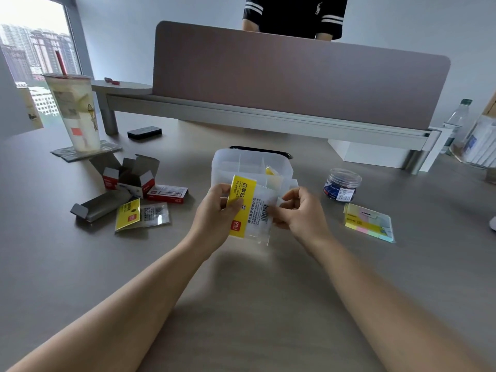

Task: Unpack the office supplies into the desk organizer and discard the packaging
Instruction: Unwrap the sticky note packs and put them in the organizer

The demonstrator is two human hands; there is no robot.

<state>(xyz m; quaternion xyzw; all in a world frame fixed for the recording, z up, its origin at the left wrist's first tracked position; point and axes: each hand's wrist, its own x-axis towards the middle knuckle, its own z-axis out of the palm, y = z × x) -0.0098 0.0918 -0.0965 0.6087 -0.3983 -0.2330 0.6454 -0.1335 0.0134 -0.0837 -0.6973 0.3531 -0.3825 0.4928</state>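
at the far left a tall drink cup [77,114] with a red straw stands on a grey coaster. right of it, a dark eraser block [144,132] lies near the shelf leg. nearer, opened red-and-white staple boxes [128,178] sit in a loose cluster with a closed staple box [167,194] just beside them, a flattened grey carton [100,206] lies in front, and an emptied yellow-and-clear wrapper [139,214] rests on the desk [241,304].

the left hand [217,210] holds the yellow-labelled sticky-note wrapper [249,210] above the desk, thumb and fingers pinched on its yellow edge. the right hand [298,210] pinches the wrapper's clear right side, fingers curled together on the plastic. directly behind the wrapper stands the translucent desk organizer [228,162], with something yellow in one of its right-hand compartments; which one i cannot tell.

further right a clear round jar of clips [342,183] stands upright, and nearer lies a packet of pastel index flags [369,221]. at the far right edge stands a water bottle [456,122].
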